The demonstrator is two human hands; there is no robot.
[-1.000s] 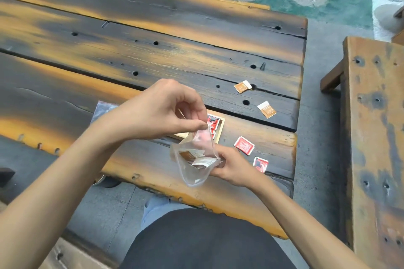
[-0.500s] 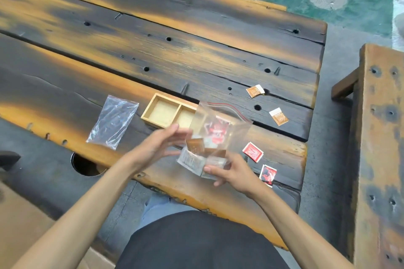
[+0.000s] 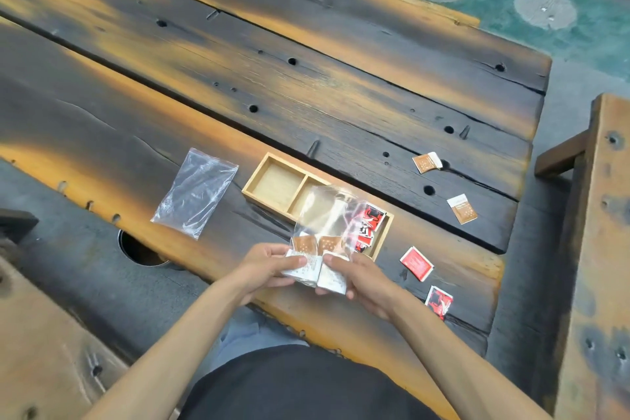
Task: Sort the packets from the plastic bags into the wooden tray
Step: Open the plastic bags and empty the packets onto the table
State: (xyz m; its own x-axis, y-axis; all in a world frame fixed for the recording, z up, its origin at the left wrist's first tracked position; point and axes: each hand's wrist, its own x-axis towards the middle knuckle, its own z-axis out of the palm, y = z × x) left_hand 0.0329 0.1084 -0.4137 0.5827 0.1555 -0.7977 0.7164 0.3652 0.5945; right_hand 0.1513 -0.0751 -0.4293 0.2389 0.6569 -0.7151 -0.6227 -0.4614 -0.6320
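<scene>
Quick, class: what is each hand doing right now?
Left hand: grips the plastic bag of brown packets at its lower left.
Right hand: grips the same bag at its lower right.

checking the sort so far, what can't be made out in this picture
Head view only:
- Packets in the held bag: both hands, left and right, cover the lower ones, so no count.
- Tray: the bag hides its middle compartment and part of the right one.
- Print on the loose packets: too small to read.
</scene>
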